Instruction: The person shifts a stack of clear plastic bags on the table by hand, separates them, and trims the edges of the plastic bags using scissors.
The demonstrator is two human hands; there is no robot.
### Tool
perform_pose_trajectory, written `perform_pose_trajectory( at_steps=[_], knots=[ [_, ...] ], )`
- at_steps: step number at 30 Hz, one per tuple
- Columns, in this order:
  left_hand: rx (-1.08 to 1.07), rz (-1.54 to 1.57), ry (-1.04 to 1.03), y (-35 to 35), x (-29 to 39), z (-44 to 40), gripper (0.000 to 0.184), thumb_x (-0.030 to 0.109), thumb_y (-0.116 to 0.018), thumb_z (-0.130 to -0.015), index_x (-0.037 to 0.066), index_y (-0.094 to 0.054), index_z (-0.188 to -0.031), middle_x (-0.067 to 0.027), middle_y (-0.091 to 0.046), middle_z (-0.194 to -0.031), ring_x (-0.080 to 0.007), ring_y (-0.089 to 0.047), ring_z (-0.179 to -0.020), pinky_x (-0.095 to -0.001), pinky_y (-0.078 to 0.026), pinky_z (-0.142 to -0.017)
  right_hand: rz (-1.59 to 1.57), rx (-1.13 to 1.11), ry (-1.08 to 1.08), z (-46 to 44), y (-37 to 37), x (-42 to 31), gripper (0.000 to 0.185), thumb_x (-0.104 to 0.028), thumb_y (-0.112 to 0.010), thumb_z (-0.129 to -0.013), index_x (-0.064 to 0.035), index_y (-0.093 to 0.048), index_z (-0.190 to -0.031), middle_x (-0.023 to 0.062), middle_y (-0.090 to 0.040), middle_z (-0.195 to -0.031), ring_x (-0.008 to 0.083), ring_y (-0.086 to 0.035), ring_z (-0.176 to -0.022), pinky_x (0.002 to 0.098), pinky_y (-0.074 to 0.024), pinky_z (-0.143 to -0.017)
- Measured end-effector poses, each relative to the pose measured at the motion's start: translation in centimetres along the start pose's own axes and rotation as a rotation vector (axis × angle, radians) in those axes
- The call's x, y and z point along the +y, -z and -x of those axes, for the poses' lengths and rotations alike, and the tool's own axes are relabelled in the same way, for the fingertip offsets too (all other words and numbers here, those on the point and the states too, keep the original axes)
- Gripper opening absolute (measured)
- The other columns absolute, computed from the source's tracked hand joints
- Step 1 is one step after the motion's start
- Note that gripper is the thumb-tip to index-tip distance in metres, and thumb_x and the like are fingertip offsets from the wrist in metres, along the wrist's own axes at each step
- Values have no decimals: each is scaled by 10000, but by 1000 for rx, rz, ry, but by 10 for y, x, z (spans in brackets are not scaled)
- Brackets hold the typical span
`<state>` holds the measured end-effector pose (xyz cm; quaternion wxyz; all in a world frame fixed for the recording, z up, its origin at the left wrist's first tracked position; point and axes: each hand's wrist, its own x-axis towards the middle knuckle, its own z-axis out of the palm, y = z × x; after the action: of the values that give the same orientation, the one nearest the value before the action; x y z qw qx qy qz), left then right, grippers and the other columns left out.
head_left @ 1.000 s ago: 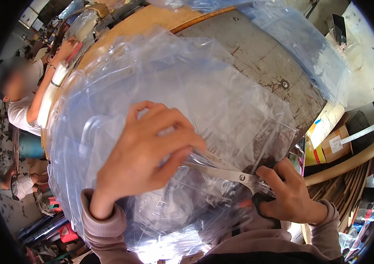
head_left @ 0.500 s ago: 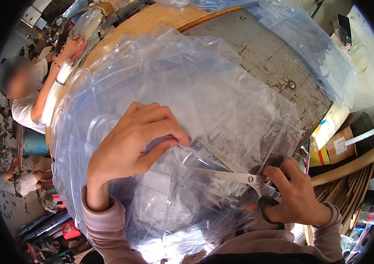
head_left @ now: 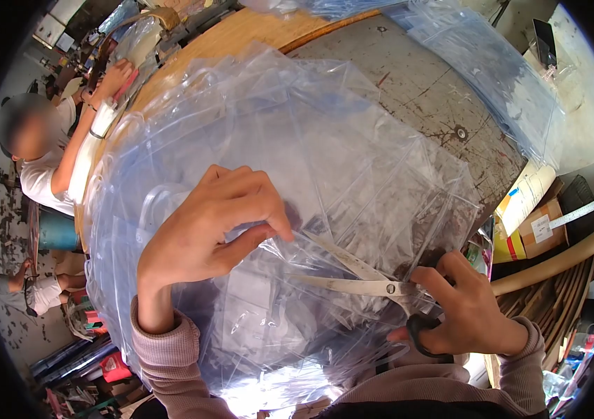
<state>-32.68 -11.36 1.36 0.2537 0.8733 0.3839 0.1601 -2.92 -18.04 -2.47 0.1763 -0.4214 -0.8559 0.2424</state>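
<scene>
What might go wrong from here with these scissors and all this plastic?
The open scissors in the right hand point towards the left hand, so a slip might nick its fingertips. The clear plastic lies in overlapping, see-through layers, so the blades could catch an extra one. It's also creased near the blades, so a cut may run crooked.

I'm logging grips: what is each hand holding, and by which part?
The right hand holds the scissors by their black handles; the left hand pinches the clear plastic at a raised fold near the blade tips.
</scene>
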Motion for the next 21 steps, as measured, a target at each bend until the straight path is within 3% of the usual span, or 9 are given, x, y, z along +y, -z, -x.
perform_pose_trajectory(
  at_steps=[17,19,21],
  knots=[
    [-16,28,13,4,-1,1,293,-95,-658,-574,128,-663,-763,21,-613,-776,-154,-572,-776,-300,-334,-707,24,35,107,4,-3,12,574,-386,-829,-524,-65,-609,-946,50,-369,-703,181,-420,-573,301,-337,-423],
    [-65,42,3,5,-1,2,181,-4,-667,-729,148,-631,-819,48,-578,-832,-139,-536,-816,-304,-312,-726,42,43,112,4,-1,11,577,-391,-829,-518,-70,-611,-946,50,-376,-707,181,-430,-579,300,-342,-418],
    [-65,42,5,5,-2,2,178,-2,-668,-729,148,-631,-818,49,-579,-832,-138,-537,-815,-304,-312,-724,82,14,81,3,6,7,585,-413,-824,-509,-81,-614,-942,51,-387,-718,182,-451,-594,301,-354,-405]
  ],
)
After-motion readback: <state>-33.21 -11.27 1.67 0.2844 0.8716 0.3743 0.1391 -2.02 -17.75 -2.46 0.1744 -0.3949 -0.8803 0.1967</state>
